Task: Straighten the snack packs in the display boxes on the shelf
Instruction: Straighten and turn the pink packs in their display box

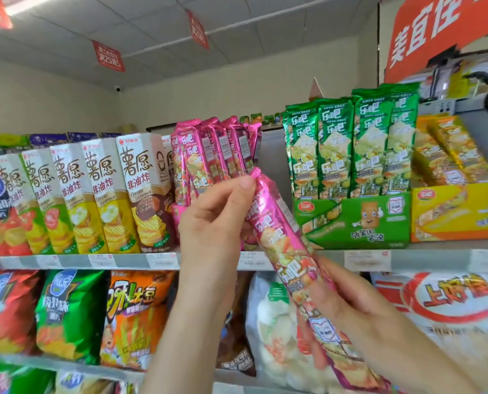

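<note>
A long pink snack pack [287,243] is held slanted in front of the shelf, its top end leaning left. My left hand [214,214] pinches its upper end with thumb and fingers. My right hand [359,314] grips its lower part from behind. Behind my left hand, several pink packs [211,155] stand leaning in their display box, which is mostly hidden. To the right, green packs [351,149] stand upright in a green display box [359,223]. Further right, yellow packs [447,155] lean in a yellow display box [459,211].
Tall white and yellow chip boxes [95,194] fill the shelf's left side. The shelf edge [436,260] carries price tags. Below hang chip bags [69,311] and a large white bag [277,331]. Red signs [107,56] hang from the ceiling.
</note>
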{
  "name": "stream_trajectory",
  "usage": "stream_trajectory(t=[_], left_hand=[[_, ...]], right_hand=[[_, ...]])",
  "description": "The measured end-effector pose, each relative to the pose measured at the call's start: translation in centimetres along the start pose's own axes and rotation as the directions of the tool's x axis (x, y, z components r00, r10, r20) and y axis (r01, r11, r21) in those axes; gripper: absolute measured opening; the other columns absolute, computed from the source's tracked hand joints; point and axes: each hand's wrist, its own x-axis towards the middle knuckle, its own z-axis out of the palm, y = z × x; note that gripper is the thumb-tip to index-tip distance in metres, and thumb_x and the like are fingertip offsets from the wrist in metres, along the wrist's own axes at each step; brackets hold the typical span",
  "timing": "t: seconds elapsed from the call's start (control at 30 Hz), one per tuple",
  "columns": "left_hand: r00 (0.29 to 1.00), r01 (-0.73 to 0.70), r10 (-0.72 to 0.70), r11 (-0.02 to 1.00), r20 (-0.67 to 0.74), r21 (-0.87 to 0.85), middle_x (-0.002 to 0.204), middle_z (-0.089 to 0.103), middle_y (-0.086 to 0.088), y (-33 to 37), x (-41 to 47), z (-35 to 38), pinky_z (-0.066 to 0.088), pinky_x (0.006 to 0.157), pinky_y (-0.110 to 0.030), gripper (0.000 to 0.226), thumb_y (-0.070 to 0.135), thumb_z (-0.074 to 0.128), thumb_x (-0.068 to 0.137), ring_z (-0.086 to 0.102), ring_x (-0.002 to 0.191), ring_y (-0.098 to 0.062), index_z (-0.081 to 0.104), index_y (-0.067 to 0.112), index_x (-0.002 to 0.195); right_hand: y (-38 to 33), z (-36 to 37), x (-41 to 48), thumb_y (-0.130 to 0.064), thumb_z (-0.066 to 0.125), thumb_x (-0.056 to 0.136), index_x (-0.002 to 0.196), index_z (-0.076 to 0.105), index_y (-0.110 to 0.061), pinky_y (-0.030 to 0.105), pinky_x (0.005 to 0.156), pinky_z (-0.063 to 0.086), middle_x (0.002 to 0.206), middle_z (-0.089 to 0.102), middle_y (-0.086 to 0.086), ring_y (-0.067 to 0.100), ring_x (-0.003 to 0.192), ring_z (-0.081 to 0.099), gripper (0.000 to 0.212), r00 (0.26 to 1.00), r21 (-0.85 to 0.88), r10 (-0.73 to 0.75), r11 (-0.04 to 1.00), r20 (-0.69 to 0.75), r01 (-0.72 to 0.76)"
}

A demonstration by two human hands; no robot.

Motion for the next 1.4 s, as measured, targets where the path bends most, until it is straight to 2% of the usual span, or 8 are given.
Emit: stream_trajectory(t=[0.13, 0.23, 0.4, 0.6, 0.87, 1.07, 1.2, 1.4], left_hand=[[0.993, 0.11, -0.108, 0.993, -0.037, 0.045, 0.083, 0.069, 0.003, -1.0, -2.5, 1.1, 0.051, 0.063, -0.024, 0.052, 0.043, 0.083, 0.065, 0.062, 0.069, -0.009, 0.065, 0.026, 0.111], [0.984, 0.157, -0.152, 0.987, -0.093, 0.04, 0.07, 0.064, 0.003, -1.2, -3.9, 2.1, 0.046, 0.059, -0.021, 0.052, 0.035, 0.078, 0.067, 0.057, 0.061, -0.008, 0.06, 0.021, 0.113], [0.982, 0.165, -0.156, 0.983, -0.111, 0.077, 0.089, 0.069, -0.015, -1.5, -5.8, 3.2, 0.053, 0.068, -0.032, 0.049, 0.027, 0.074, 0.068, 0.063, 0.072, -0.015, 0.057, 0.026, 0.114], [0.961, 0.275, -0.275, 0.961, 0.02, 0.005, 0.082, 0.074, -0.007, -2.1, -8.5, 3.7, 0.057, 0.061, -0.028, 0.05, 0.011, 0.079, 0.079, 0.069, 0.07, -0.018, 0.055, 0.012, 0.123], [0.951, 0.31, -0.309, 0.949, 0.036, -0.053, 0.091, 0.074, -0.017, -2.0, -9.2, 3.8, 0.06, 0.073, -0.041, 0.073, 0.025, 0.087, 0.063, 0.069, 0.078, -0.027, 0.055, 0.008, 0.127], [0.962, 0.19, -0.218, 0.967, -0.166, -0.17, 0.076, 0.072, 0.001, -2.0, -8.5, 2.7, 0.053, 0.068, -0.024, 0.063, 0.027, 0.082, 0.071, 0.062, 0.067, -0.01, 0.06, -0.002, 0.121], [0.968, 0.212, -0.231, 0.963, -0.102, -0.166, 0.076, 0.069, 0.003, -2.4, -8.9, 3.3, 0.053, 0.066, -0.026, 0.034, 0.028, 0.08, 0.071, 0.061, 0.065, -0.009, 0.07, 0.011, 0.099], [0.966, 0.259, -0.258, 0.963, 0.031, -0.068, 0.079, 0.067, -0.001, -2.8, -9.7, 3.8, 0.053, 0.072, -0.033, 0.032, 0.031, 0.082, 0.068, 0.061, 0.073, -0.017, 0.069, 0.015, 0.091]], right_hand=[[1.1, 1.0, -2.3, -0.078, 0.049, 0.072, 0.112, 0.051, -0.059, 0.021, 0.051, 0.05, 0.074, 0.066, -0.003, 0.005, 0.054, 0.061, 0.044, 0.987, -0.233, -0.029, 0.973, -0.16, -0.01], [1.1, 1.3, -3.8, -0.084, 0.034, 0.074, 0.114, 0.04, -0.058, 0.028, 0.054, 0.051, 0.078, 0.064, -0.015, 0.007, 0.059, 0.062, 0.048, 0.975, -0.482, -0.048, 0.874, -0.216, -0.064], [0.9, 1.7, -5.2, -0.083, 0.022, 0.078, 0.119, 0.035, -0.05, 0.017, 0.054, 0.043, 0.089, 0.056, -0.036, 0.0, 0.067, 0.058, 0.054, 0.959, -0.607, -0.074, 0.786, -0.273, -0.112], [0.6, 2.3, -5.8, -0.08, 0.023, 0.075, 0.121, 0.036, -0.052, 0.02, 0.051, 0.042, 0.065, 0.059, -0.022, 0.004, 0.063, 0.06, 0.055, 0.941, -0.577, -0.076, 0.805, -0.331, -0.137], [0.5, 1.8, -6.3, -0.079, 0.035, 0.079, 0.12, 0.039, -0.055, 0.014, 0.051, 0.041, 0.077, 0.063, -0.028, 0.0, 0.064, 0.062, 0.048, 0.943, -0.481, -0.102, 0.874, -0.316, -0.067], [1.1, 0.4, -7.5, -0.075, 0.045, 0.079, 0.111, 0.057, -0.06, 0.011, 0.057, 0.044, 0.084, 0.067, -0.009, 0.003, 0.064, 0.058, 0.037, 0.987, -0.125, 0.059, 0.989, -0.152, -0.078], [2.2, 1.0, -7.7, -0.071, 0.049, 0.079, 0.105, 0.063, -0.052, 0.011, 0.063, 0.045, 0.086, 0.07, -0.005, 0.008, 0.075, 0.063, 0.035, 0.971, -0.036, 0.084, 0.995, -0.222, -0.094], [2.2, 2.0, -7.5, -0.069, 0.048, 0.08, 0.104, 0.064, -0.051, 0.021, 0.066, 0.051, 0.089, 0.071, 0.0, 0.015, 0.078, 0.066, 0.034, 0.954, 0.034, 0.033, 0.999, -0.298, -0.024]])
